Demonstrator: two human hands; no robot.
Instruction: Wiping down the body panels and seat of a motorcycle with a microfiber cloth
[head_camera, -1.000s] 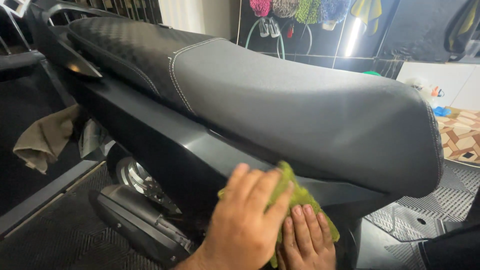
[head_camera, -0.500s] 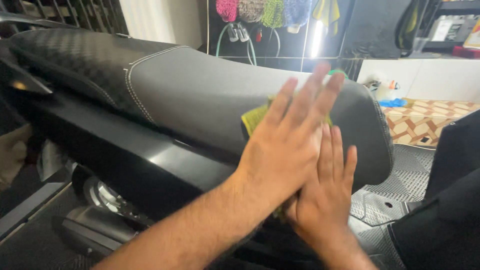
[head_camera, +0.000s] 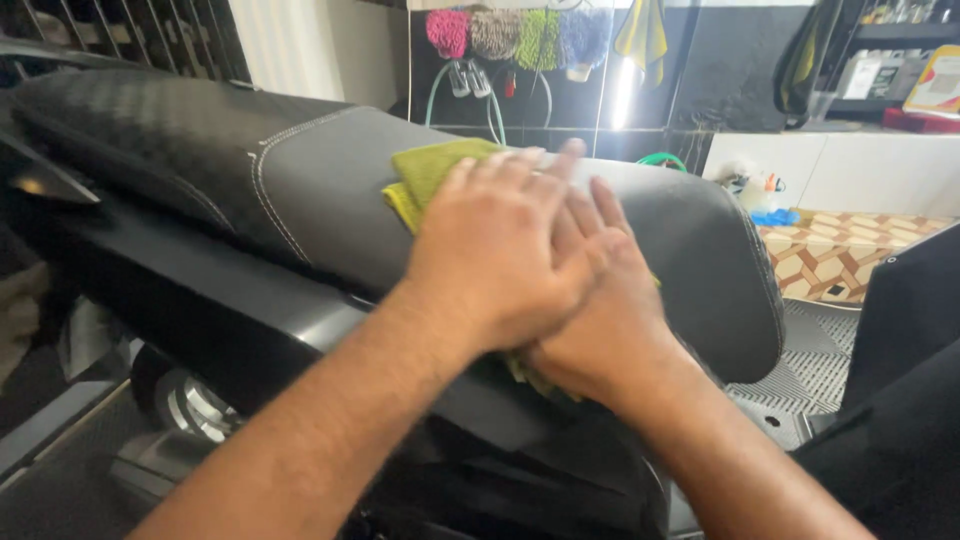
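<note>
A yellow-green cloth (head_camera: 428, 172) lies on the black scooter seat (head_camera: 300, 190), mostly covered by my hands. My left hand (head_camera: 500, 245) presses flat on the cloth with fingers spread, pointing away from me. My right hand (head_camera: 610, 320) lies partly under the left one, also flat on the cloth and seat. Only the cloth's far left corner and a bit of its near edge show.
The scooter's black side panel (head_camera: 230, 310) and a wheel (head_camera: 195, 405) sit below the seat. Colourful wash mitts (head_camera: 510, 35) hang on the dark back wall. A patterned tile floor (head_camera: 840, 250) and a metal grate (head_camera: 820, 360) lie to the right.
Both hands slid the cloth up from the side panel onto the seat top and leftward along it. The left hand now overlaps the right.
</note>
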